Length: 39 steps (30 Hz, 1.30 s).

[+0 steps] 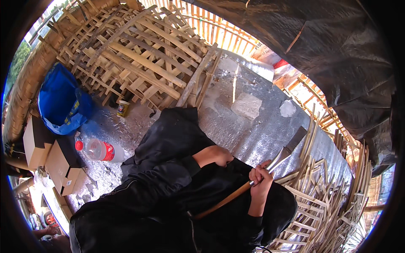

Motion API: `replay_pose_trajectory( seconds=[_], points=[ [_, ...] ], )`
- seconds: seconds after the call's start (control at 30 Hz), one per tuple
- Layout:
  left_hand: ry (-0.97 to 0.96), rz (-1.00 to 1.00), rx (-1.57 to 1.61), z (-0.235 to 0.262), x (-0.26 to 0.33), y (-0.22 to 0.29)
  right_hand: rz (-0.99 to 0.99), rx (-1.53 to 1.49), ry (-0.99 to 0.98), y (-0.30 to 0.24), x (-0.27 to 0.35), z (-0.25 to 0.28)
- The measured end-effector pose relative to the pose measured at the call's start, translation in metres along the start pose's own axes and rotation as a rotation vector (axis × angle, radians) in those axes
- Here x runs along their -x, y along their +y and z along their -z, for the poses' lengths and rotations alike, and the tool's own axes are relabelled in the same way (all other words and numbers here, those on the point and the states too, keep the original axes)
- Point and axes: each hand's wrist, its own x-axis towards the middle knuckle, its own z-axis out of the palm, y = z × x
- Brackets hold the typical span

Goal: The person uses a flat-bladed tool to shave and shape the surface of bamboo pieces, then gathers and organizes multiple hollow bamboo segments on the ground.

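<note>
My right hand [260, 179] grips a long knife where its brown wooden handle [223, 200] meets the metal blade [289, 147]. The blade points up and right over a silver foil mat [253, 126]. The handle runs down across my lap, which is covered in black clothing [168, 177]. My left hand [217, 155] is a closed fist resting on the black cloth, a little left of the right hand. I see nothing in it. A pile of thin bamboo strips [325, 206] lies just right of the blade.
A woven bamboo lattice [143, 55] leans at the back. A blue bag [59, 101], cardboard boxes [63, 168], a plastic bottle with a red cap [99, 150] and a small can [122, 108] sit at the left. A black tarp [337, 50] hangs upper right.
</note>
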Motion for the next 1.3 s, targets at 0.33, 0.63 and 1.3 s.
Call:
replay_pose_trajectory(
  seconds=[0.33, 0.63, 1.3],
  points=[
    [0.032, 0.039, -0.040, 0.003, 0.006, 0.008, -0.217, -0.260, 0.230, 0.001, -0.005, 0.013],
    [0.191, -0.054, -0.105, -0.004, 0.014, 0.006, -0.371, -0.615, 0.229, 0.017, -0.012, 0.048],
    [-0.007, -0.244, 1.153, 0.011, 0.020, 0.105, -0.293, -0.285, 0.345, 0.017, -0.011, 0.031]
  ],
)
